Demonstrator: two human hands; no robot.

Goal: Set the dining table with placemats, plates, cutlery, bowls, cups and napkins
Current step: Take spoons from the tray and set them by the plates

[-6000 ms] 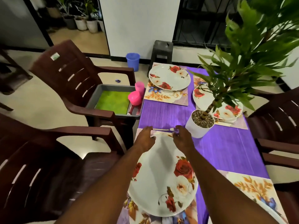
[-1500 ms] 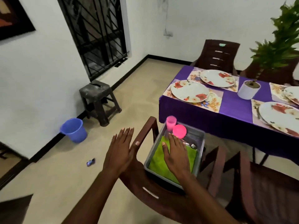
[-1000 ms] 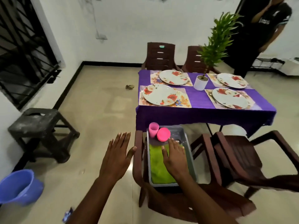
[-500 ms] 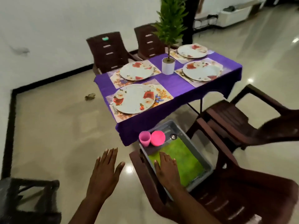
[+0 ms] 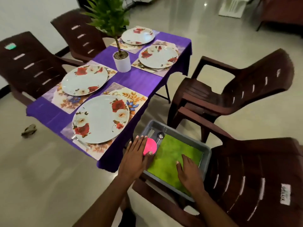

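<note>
A grey tray (image 5: 207, 154) sits on a brown chair seat beside the table. Inside it lie a green napkin cloth (image 5: 173, 154), a pink cup (image 5: 150, 147) and metal cutlery (image 5: 158, 136). My left hand (image 5: 136, 154) is flat with straight fingers over the tray's left side, partly covering the pink cup. My right hand (image 5: 188, 172) rests flat on the green cloth. The purple-clothed table (image 5: 136, 80) carries several floral placemats, each with a floral plate; the nearest plate (image 5: 100, 118) has a fork (image 5: 80, 141) beside it.
A potted plant (image 5: 122, 60) stands mid-table. Brown plastic chairs surround the table: one at right (image 5: 237, 94), the one holding the tray (image 5: 255, 181), two on the far left (image 5: 31, 63). A small scrap (image 5: 29, 130) lies on the tiled floor.
The view swung further around the table and closer to the tray. My left hand moved from the air beside the chair onto the tray by the pink cup. My right hand stays on the green cloth.
</note>
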